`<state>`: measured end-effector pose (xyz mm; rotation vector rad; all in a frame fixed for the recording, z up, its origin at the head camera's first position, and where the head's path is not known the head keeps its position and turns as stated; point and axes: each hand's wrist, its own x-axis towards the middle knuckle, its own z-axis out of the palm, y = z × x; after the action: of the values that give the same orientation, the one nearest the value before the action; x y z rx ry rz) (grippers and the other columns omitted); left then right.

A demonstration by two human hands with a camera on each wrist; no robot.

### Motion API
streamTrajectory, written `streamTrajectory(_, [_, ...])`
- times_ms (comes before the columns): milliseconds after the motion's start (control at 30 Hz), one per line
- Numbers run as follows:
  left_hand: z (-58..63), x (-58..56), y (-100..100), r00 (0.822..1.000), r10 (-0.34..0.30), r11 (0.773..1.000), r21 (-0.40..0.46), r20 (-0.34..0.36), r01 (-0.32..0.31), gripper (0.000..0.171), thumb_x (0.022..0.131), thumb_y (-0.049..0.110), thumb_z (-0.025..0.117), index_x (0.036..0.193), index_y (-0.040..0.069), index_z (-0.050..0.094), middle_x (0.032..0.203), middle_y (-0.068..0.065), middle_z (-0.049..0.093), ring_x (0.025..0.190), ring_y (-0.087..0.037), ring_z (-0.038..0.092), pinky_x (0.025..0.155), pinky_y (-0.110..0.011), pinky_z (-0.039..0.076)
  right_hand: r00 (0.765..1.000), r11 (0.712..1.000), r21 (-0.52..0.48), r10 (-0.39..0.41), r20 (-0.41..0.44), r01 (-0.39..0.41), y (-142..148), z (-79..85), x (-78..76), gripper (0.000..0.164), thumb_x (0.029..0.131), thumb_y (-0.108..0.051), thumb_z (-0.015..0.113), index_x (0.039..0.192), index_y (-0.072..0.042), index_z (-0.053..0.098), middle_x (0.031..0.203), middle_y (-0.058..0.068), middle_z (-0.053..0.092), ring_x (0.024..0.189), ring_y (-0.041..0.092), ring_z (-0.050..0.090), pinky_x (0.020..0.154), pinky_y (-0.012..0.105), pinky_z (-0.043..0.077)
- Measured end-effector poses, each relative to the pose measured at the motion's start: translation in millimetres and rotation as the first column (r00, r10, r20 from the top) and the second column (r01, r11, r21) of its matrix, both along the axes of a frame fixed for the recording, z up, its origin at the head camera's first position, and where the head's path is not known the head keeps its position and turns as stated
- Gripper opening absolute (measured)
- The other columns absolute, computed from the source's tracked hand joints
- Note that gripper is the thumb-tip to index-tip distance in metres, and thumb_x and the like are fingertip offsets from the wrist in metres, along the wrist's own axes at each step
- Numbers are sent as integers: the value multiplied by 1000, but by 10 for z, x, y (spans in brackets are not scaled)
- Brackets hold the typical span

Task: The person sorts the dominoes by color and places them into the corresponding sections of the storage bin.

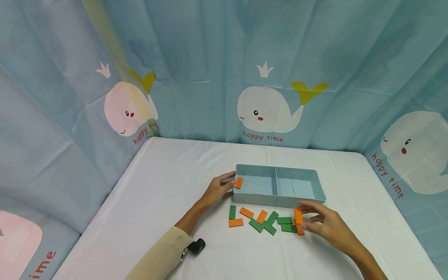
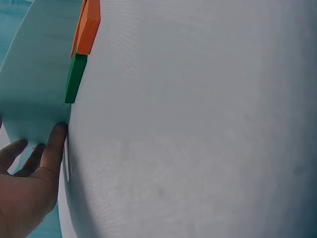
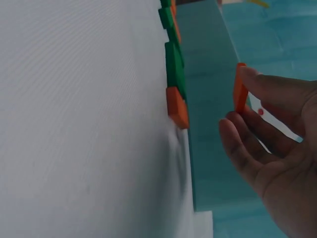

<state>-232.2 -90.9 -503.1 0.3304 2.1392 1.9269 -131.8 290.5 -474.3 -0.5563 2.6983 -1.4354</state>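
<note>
A pale blue box [image 1: 257, 199] with two compartments stands on the table in the head view. My left hand [image 1: 215, 190] touches its left end with fairly straight fingers; in the left wrist view the fingers [image 2: 55, 144] reach along the box wall. An orange block [image 1: 238, 183] shows inside that left end, right by the fingertips. In front of the box's right part, my right hand [image 1: 325, 224] pinches another orange block [image 1: 298, 216] between thumb and fingers. The right wrist view shows this block [image 3: 240, 89] held upright, above one more orange block [image 3: 178, 108] lying on the table.
Several green blocks [image 1: 269, 228] and orange blocks [image 1: 236, 223] lie scattered in front of the box, some touching. A divider [image 1: 276, 182] splits the box. White cloth [image 1: 175, 167] covers the table, and a whale-print curtain [image 1: 199, 77] hangs behind it.
</note>
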Motion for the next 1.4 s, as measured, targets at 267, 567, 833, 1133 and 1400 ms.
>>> streamTrajectory(267, [-13,-13,1,1000,-17,1000,15,-7,17,58,111,21,58,162,-1,40,168,-21,38,146,-42,50,112,-50,53,999,999,-45,19,-50,-21,-122,56,-51,59,92,-15,85,144,-4,61,128,4,72,108,8,69,82,30,66])
streamTrajectory(567, [-4,-2,-10,1000,-9,1000,-6,-14,9,58,111,23,59,162,1,41,168,-18,39,147,-40,50,114,-48,52,997,997,-75,2,-82,-8,-286,102,-142,59,92,-13,84,147,-16,60,134,5,69,109,9,69,84,28,65])
streamTrajectory(833, [-5,6,-10,1000,-2,1000,-8,-22,2,57,111,21,58,161,0,42,167,-19,39,145,-40,51,114,-48,51,989,994,-110,-4,-148,-12,-419,126,-267,59,94,-8,82,148,-13,60,135,9,69,119,8,64,89,19,61])
streamTrajectory(1133, [1,14,-10,1000,-4,1000,4,2,4,56,111,20,57,162,1,41,168,-18,38,147,-39,50,110,-46,55,988,994,-110,-28,-155,11,-617,137,-350,61,92,-9,84,148,-6,59,133,8,70,118,15,64,90,17,60])
streamTrajectory(1400, [-7,4,-7,1000,-21,999,46,19,20,57,112,17,56,163,-1,37,170,-21,34,149,-41,47,112,-48,53,986,989,-147,-11,-164,-14,-766,125,-453,58,93,-7,82,147,-6,60,133,11,70,117,24,64,90,17,60])
